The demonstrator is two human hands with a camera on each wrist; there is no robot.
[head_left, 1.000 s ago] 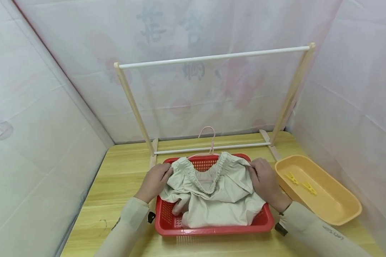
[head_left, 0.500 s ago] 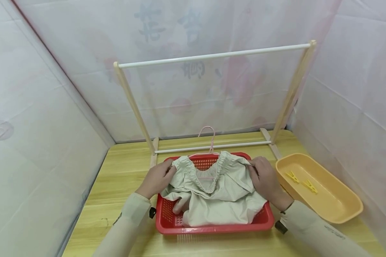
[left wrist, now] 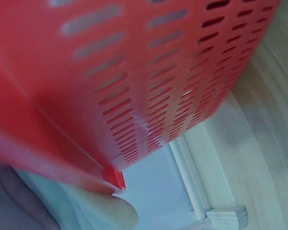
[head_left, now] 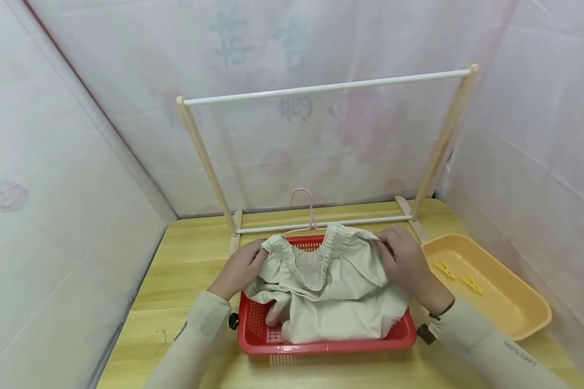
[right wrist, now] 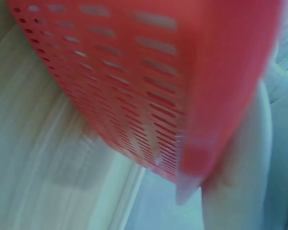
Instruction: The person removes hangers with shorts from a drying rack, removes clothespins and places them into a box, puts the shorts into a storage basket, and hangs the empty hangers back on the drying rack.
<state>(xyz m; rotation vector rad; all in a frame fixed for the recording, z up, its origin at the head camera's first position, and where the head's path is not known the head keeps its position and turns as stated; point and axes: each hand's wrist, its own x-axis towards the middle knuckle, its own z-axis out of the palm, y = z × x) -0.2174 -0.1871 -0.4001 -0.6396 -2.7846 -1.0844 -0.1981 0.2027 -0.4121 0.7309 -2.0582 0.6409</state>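
A pale cream blouse [head_left: 336,316] with a gathered neckline lies spread over the red basket [head_left: 321,349] in the head view. Its left shoulder is pinched by my left hand [head_left: 240,267]. At the opposite shoulder, my right hand [head_left: 409,265] grips the cloth between thumb and fingers. A pink hanger [head_left: 312,216] sits inside the blouse, with its hook and upper arms showing above the neckline and the ends hidden in cloth. Both wrist views are mostly filled by the perforated basket wall [left wrist: 149,91]. Part of a hand [left wrist: 93,211] shows below the rim in the left wrist view.
Behind the basket stands a wooden rack with a white top bar [head_left: 326,87] and a lower bar [head_left: 370,221]. An orange tray [head_left: 511,302] at the right holds two yellow clothespins [head_left: 470,283]. Fabric walls enclose the wooden table [head_left: 185,259].
The hanger's hook has shifted slightly to the left. My right hand has moved a little outward and up, carrying the blouse's shoulder with it. The left hand keeps its hold.
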